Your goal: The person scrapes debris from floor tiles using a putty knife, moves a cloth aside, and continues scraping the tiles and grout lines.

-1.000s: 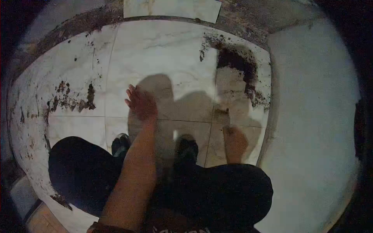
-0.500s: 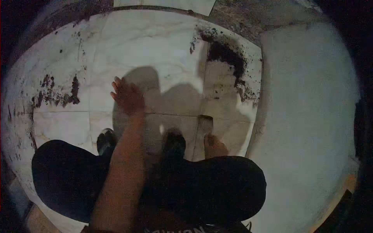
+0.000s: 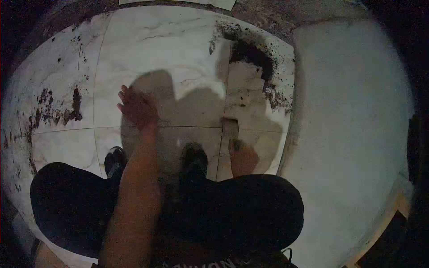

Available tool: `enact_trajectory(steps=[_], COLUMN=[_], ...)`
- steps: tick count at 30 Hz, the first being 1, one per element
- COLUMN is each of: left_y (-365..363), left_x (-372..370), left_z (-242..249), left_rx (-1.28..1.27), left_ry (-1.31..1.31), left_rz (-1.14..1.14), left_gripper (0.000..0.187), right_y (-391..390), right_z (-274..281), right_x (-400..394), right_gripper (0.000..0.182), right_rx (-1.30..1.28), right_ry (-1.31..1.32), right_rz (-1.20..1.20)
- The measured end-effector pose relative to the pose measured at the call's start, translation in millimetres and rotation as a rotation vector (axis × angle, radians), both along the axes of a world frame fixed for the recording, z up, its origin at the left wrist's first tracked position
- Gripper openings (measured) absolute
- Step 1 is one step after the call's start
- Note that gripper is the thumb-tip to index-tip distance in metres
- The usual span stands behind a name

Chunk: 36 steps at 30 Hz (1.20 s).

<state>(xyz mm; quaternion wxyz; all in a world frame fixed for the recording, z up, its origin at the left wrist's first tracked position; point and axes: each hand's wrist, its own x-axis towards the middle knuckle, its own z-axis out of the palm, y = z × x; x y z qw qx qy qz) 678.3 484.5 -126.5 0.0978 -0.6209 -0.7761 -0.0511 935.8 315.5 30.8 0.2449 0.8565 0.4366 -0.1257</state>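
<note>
My left hand (image 3: pixel 139 107) is over the pale marbled tile floor (image 3: pixel 143 44), palm down with the fingers spread. It holds nothing; whether the palm presses on the tile is hard to tell. Beyond my right knee, my right hand (image 3: pixel 244 157) is closed round what looks like a flat-bladed scraper (image 3: pixel 230 128). The blade points away from me, low over or on the tile near a joint line; its handle is hidden in my fist. Ahead of that hand, dark crumbly dirt (image 3: pixel 254 57) lies in a curved band.
More dark dirt (image 3: pixel 77 105) is smeared on the tiles at the left. A wide, plain grey-white surface (image 3: pixel 348 107) runs along the right. My dark-clothed knees (image 3: pixel 250 210) and two shoes (image 3: pixel 194 158) are close in front. Rough brown ground borders the tiles at the back.
My right hand and the scraper have moved a little forward, and more of the hand shows past my knee. The whole view has shifted slightly; my left hand stays spread.
</note>
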Motion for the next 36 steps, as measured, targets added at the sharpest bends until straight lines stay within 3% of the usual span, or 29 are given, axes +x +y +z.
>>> enact_trajectory(steps=[2, 5, 8, 11, 14, 17, 18, 20, 23, 29, 31, 33, 35, 36], left_y=[1.8, 6.4, 1.7, -0.3, 6.0, 2.3, -2.6, -4.1, 1.6, 7.5, 1.9, 0.6, -0.8, 1.1], left_x=[-1.6, -2.8, -0.5, 8.1, -3.6, 0.5, 2.7, 0.4, -3.8, 3.2, 0.7, -2.0, -1.5, -0.2], left_z=[-2.7, -8.6, -0.8, 8.8, -30.4, -25.0, -23.5, -19.4, -12.5, 8.4, -3.9, -6.7, -3.7, -0.7], left_rx=[-0.02, -0.035, 0.065, 0.196, 0.089, 0.096, -0.16, -0.424, 0.002, -0.149, 0.109, 0.029, -0.05, 0.086], left_ry=[0.049, -0.01, -0.088, -0.301, -0.042, -0.152, -0.22, -0.283, -0.06, -0.056, -0.163, -0.12, -0.076, -0.188], left_rz=[-0.022, 0.034, -0.002, 0.009, 0.03, 0.027, 0.075, 0.13, 0.005, 0.071, -0.019, -0.006, -0.013, -0.015], left_gripper=[0.056, 0.054, 0.052, 0.05, 0.051, 0.051, 0.049, 0.048, 0.048, 0.051, 0.05, 0.05, 0.05, 0.051], right_y=[15.1, 19.5, -32.4, -26.4, 10.8, 15.9, 3.7, -31.7, -16.6, 14.8, -9.9, -23.7, -26.4, -24.9], right_z=[-20.9, 0.0, -8.5, -11.2, -9.5, 4.1, -0.6, -16.8, 4.1, -9.0, -7.3, -6.8, -8.0, -9.4], right_x=[20.6, 14.0, 3.5, 1.3, 6.2, 6.5, 8.4, 9.2, -8.5, 2.7, -2.0, -4.0, -5.3, -5.1], right_gripper=[0.04, 0.035, 0.028, 0.026, 0.025, 0.026, 0.026, 0.026, 0.027, 0.024, 0.024, 0.025, 0.028, 0.028], right_rx=[0.226, 0.22, 0.309, 0.27, 0.271, 0.317, 0.315, 0.251, 0.151, 0.409, 0.283, 0.15, 0.355, 0.425], right_ry=[0.14, 0.125, 0.119, 0.069, 0.056, 0.144, 0.14, 0.153, 0.146, 0.045, 0.063, 0.078, 0.156, 0.18], right_rz=[0.045, 0.113, 0.058, 0.071, 0.167, 0.141, 0.151, 0.107, 0.05, 0.269, 0.211, 0.153, 0.2, 0.212])
